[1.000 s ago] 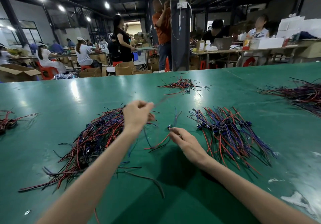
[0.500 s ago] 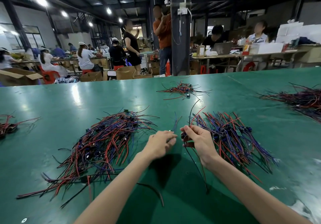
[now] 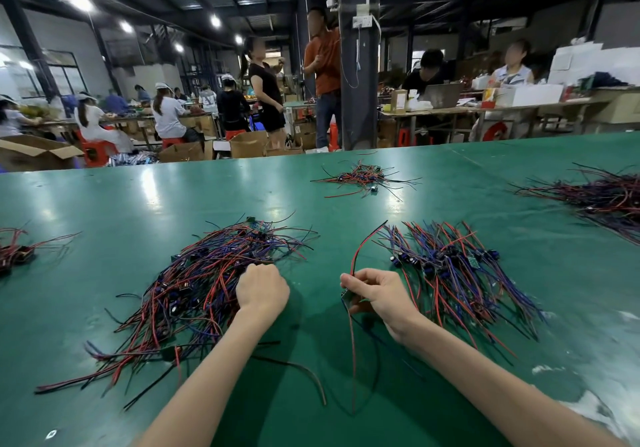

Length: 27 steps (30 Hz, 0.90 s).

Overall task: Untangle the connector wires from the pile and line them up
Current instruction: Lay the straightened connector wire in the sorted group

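Here the table (image 3: 104, 204) holds the pile (image 3: 194, 283) at left, the row (image 3: 457, 273) at right. The left hand (image 3: 262, 289) curls into the pile's edge, its grip hidden; the right hand (image 3: 377, 294) pinches one wire (image 3: 355, 256) between pile and row.

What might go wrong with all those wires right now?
The left hand is in the tangled pile; pulling one strand may drag others along. The wire pinched in the right hand dangles long ends that might snag the lined-up pile beside it.
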Each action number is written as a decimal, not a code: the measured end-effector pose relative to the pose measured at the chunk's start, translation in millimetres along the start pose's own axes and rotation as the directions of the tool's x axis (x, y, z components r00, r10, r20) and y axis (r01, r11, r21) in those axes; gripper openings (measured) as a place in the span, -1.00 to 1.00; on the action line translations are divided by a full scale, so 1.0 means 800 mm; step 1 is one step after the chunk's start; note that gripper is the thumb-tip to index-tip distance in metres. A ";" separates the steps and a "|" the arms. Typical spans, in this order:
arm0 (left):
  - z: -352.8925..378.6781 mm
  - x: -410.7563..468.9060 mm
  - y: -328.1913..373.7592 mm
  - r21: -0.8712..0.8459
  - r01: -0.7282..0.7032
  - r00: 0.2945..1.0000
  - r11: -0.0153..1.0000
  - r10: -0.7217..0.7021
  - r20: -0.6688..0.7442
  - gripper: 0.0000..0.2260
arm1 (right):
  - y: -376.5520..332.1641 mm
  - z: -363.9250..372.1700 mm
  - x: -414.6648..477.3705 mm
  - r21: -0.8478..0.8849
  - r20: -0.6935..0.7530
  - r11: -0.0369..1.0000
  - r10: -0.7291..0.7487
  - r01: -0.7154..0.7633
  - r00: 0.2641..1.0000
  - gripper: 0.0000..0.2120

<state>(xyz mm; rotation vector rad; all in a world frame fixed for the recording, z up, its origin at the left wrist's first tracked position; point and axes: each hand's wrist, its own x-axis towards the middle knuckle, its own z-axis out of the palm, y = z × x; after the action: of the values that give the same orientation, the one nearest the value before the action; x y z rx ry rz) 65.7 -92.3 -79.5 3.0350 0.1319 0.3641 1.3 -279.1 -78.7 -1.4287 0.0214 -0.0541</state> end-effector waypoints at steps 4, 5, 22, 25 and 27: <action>0.007 -0.011 0.011 -0.052 -0.111 0.984 0.992 0.102 -0.145 -0.73 | 0.003 -0.001 0.002 -0.002 -0.006 1.000 0.011 -0.012 1.000 -0.85; 0.005 -0.014 0.015 -0.170 -0.172 0.973 0.970 0.141 -0.183 -0.73 | 0.003 0.000 0.002 0.007 -0.003 1.000 0.016 -0.016 1.000 -0.86; -0.015 -0.053 0.047 -0.966 0.251 0.895 0.063 0.366 0.256 -0.94 | 0.000 0.008 -0.011 -0.054 0.088 0.998 0.020 -0.015 0.996 -0.87; -0.016 -0.053 0.046 -0.963 0.270 0.898 0.023 0.355 0.260 -0.94 | -0.003 0.008 -0.011 -0.042 0.109 0.998 0.047 -0.042 0.993 -0.87; -0.016 -0.053 0.046 -0.960 0.281 0.897 -0.002 0.355 0.262 -0.93 | -0.004 0.008 -0.011 -0.043 0.117 0.998 0.060 -0.056 0.991 -0.87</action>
<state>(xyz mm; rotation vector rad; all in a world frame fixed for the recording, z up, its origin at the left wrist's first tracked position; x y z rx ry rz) 24.5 -131.7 -74.0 1.4561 -0.2023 -0.2451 -7.2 -272.8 -74.9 -1.4677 -0.0336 0.0792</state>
